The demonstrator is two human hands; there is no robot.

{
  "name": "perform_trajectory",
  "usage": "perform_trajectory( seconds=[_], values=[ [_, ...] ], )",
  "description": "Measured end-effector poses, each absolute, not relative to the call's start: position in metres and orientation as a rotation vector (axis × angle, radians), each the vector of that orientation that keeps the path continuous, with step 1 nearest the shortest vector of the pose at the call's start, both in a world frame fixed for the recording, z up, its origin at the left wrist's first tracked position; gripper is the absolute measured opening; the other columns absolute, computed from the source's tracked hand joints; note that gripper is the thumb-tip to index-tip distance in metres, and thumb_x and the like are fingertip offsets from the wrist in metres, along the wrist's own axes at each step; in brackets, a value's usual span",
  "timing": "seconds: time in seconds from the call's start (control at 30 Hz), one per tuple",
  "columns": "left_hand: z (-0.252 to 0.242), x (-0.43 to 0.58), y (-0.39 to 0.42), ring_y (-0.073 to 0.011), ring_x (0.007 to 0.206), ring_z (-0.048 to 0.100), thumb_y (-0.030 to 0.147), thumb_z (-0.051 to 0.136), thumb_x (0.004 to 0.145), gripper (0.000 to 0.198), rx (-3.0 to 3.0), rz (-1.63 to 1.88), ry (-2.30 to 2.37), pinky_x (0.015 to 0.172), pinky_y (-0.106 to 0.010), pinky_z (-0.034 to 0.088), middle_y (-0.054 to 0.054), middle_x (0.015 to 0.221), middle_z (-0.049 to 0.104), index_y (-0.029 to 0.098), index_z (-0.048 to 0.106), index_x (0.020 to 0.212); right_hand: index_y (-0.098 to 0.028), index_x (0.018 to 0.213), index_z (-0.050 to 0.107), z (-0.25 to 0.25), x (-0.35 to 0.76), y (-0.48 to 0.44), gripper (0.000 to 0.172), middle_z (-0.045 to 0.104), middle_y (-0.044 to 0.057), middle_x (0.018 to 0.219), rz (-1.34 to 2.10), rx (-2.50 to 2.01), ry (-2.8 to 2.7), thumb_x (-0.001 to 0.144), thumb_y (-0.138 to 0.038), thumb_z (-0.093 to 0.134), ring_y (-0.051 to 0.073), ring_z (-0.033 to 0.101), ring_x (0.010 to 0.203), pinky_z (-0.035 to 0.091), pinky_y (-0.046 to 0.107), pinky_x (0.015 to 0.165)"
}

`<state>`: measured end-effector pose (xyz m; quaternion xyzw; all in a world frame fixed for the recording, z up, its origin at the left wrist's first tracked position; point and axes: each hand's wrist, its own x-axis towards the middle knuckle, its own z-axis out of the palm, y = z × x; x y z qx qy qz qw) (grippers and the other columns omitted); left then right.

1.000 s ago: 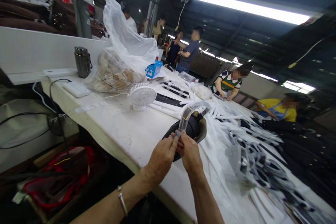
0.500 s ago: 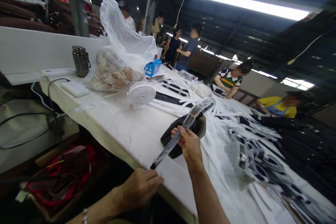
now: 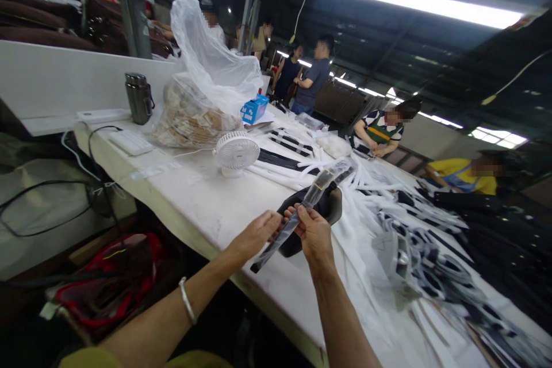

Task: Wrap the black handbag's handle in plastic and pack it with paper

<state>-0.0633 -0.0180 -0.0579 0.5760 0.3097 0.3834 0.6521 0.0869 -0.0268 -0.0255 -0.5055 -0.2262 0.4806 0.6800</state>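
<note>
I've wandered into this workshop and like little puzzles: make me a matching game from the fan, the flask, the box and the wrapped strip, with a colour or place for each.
Things:
1. fan
2. flask
3. box
4. wrapped strip

Colours and places:
A. held in the right hand
B. mostly blue, just right of the big plastic bag in the picture
C. white, with a round grille
D. dark, left of that bag in the picture

Right pairs: 1-C, 2-D, 3-B, 4-A
</note>
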Motion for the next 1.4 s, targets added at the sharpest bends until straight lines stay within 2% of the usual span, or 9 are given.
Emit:
perform_trajectory(
  seconds=[0.17, 0.33, 0.47, 0.6, 0.77, 0.87, 1.1, 1.27, 1.4],
  values=[
    [-0.096, -0.043, -0.052, -0.0056, 0.035, 0.028, 0.058, 0.047, 0.085, 0.041, 1.133, 0.697, 0.650, 0.038, -0.018, 0.022, 0.010, 0.051, 0.041, 0.017, 0.052, 0.089, -0.011, 0.081, 0.067, -0.029, 0.085, -0.028, 0.046, 0.075, 0.010, 0.075, 1.096, -1.115, -0.502, 0.051, -0.035, 0.092, 0.026, 0.074, 0.072, 0.064, 0.038, 0.069],
    [-0.140, -0.088, -0.088, -0.0080, 0.042, 0.046, 0.035, 0.041, 0.086, 0.025, 1.152, 0.568, 0.754, 0.043, -0.018, 0.032, 0.001, 0.060, 0.058, 0.016, 0.056, 0.080, -0.011, 0.082, 0.067, -0.033, 0.091, -0.025, 0.043, 0.075, 0.010, 0.078, 1.113, -1.093, -0.473, 0.055, -0.034, 0.091, 0.026, 0.074, 0.075, 0.064, 0.040, 0.072],
    [-0.147, -0.120, -0.103, -0.0192, 0.078, 0.066, 0.032, 0.056, 0.084, 0.031, 1.658, 0.793, 1.095, 0.071, -0.032, 0.054, -0.007, 0.098, 0.069, 0.020, 0.057, 0.113, -0.011, 0.083, 0.067, -0.032, 0.095, -0.022, 0.042, 0.075, 0.009, 0.077, 1.114, -1.067, -0.451, 0.056, -0.033, 0.091, 0.026, 0.074, 0.075, 0.064, 0.040, 0.072],
    [-0.132, -0.110, -0.093, -0.0317, 0.120, 0.055, 0.027, 0.072, 0.075, 0.060, 2.118, 1.270, 1.118, 0.102, -0.050, 0.047, -0.016, 0.130, 0.056, 0.022, 0.047, 0.130, -0.012, 0.083, 0.066, -0.033, 0.096, -0.022, 0.038, 0.075, 0.009, 0.078, 1.109, -1.058, -0.441, 0.060, -0.032, 0.089, 0.026, 0.074, 0.077, 0.063, 0.041, 0.074],
    [-0.113, -0.076, -0.071, -0.0194, 0.090, 0.062, 0.013, 0.052, 0.086, 0.018, 2.059, 1.441, 0.982, 0.075, -0.033, 0.058, -0.007, 0.098, 0.057, 0.021, 0.051, 0.102, -0.013, 0.084, 0.066, -0.033, 0.097, -0.023, 0.034, 0.075, 0.010, 0.079, 1.105, -1.063, -0.452, 0.064, -0.031, 0.086, 0.027, 0.074, 0.082, 0.063, 0.042, 0.076],
    [-0.105, -0.071, -0.069, -0.0144, 0.079, 0.059, 0.010, 0.052, 0.082, 0.026, 1.876, 1.487, 0.902, 0.060, -0.025, 0.055, -0.004, 0.099, 0.051, 0.022, 0.047, 0.104, -0.013, 0.083, 0.066, -0.033, 0.098, -0.023, 0.032, 0.075, 0.010, 0.079, 1.103, -1.065, -0.450, 0.065, -0.030, 0.086, 0.027, 0.074, 0.082, 0.063, 0.042, 0.076],
    [-0.096, -0.080, -0.093, -0.0171, 0.094, 0.060, 0.004, 0.058, 0.070, 0.054, 1.777, 1.270, 0.767, 0.073, -0.029, 0.058, -0.007, 0.122, 0.048, 0.026, 0.046, 0.118, -0.012, 0.082, 0.067, -0.031, 0.094, -0.022, 0.031, 0.075, 0.008, 0.077, 1.107, -1.045, -0.416, 0.063, -0.027, 0.086, 0.024, 0.074, 0.076, 0.063, 0.040, 0.074],
    [-0.096, -0.075, -0.089, -0.0149, 0.082, 0.059, 0.015, 0.049, 0.086, 0.017, 1.481, 1.292, 0.966, 0.063, -0.027, 0.058, -0.003, 0.104, 0.052, 0.023, 0.049, 0.101, -0.012, 0.082, 0.067, -0.029, 0.091, -0.023, 0.031, 0.075, 0.009, 0.077, 1.114, -1.044, -0.414, 0.063, -0.027, 0.086, 0.025, 0.074, 0.075, 0.064, 0.040, 0.074],
    [-0.101, -0.074, -0.077, -0.0162, 0.089, 0.059, 0.006, 0.047, 0.079, 0.020, 1.707, 1.368, 1.029, 0.072, -0.030, 0.057, -0.005, 0.107, 0.052, 0.021, 0.050, 0.093, -0.012, 0.082, 0.066, -0.028, 0.092, -0.024, 0.029, 0.075, 0.009, 0.076, 1.118, -1.051, -0.408, 0.065, -0.026, 0.085, 0.025, 0.074, 0.075, 0.064, 0.039, 0.072]
  ],
)
